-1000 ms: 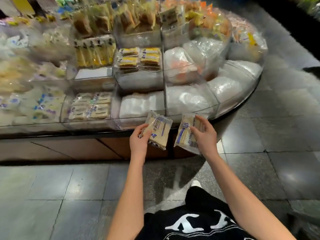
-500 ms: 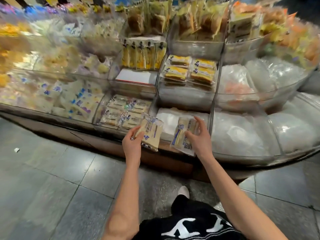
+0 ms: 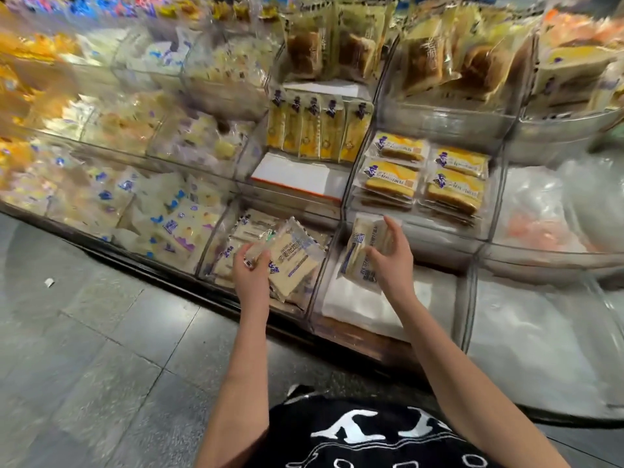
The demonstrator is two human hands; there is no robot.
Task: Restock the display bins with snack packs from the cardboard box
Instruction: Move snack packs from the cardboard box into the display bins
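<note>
a shop aisle with a grey tiled floor [image 3: 101,349] and a curved, tiered display of clear plastic bins full of wrapped cakes and biscuits; much of the left side is blurred.

in the last second the view has closed in on the display, and both hands have gone from hanging in front of its lower edge to reaching over the bottom tier. the left hand [image 3: 251,271] now holds its pale snack pack [image 3: 297,261] over the half-filled bin [image 3: 315,292], where packs with the same blue print already lie. its fingers are clenched on the pack's near corner. the right hand [image 3: 393,265] has carried the second pack [image 3: 359,255] above the neighbouring bin [image 3: 364,309], which shows only a white liner. thumb and fingers grasp the pack's right edge, and the forefinger is lifted.

neither pack is set down yet, so this looks like the placing step, with release close. i judge the right pack belongs with its matches in the left bin. the cardboard box is out of view.
</note>
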